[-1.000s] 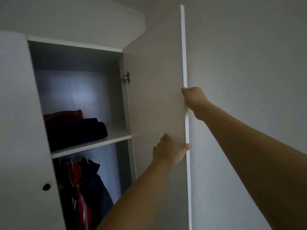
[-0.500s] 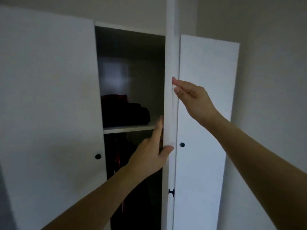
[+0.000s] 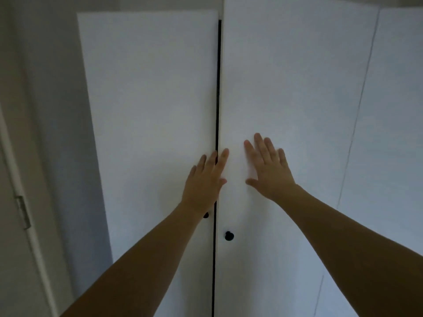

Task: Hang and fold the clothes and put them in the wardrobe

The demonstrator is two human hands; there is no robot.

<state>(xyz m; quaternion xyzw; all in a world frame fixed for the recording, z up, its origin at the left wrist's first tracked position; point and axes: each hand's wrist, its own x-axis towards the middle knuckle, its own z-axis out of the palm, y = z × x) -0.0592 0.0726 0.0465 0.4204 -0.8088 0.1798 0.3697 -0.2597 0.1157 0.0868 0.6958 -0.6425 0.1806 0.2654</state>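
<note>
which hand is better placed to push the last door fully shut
Right, probably. The right hand lies flat and open on the right door, which sits proud of the left door; the left hand straddles the dark gap.

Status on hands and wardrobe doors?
Left hand flat across the seam, right hand flat on the right white wardrobe door. Left white door shut. Nothing in the way.

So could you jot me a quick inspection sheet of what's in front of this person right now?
Surface: white wardrobe doors; left door and right door nearly meet, a thin dark gap between them.
Job's things: no clothes in view; a black knob on the right door.
Clutter: nothing seen.
Hands: left hand flat across the gap; right hand flat on the right door.
Cables: nothing seen.
Surroundings: room door hinge at left.
</note>
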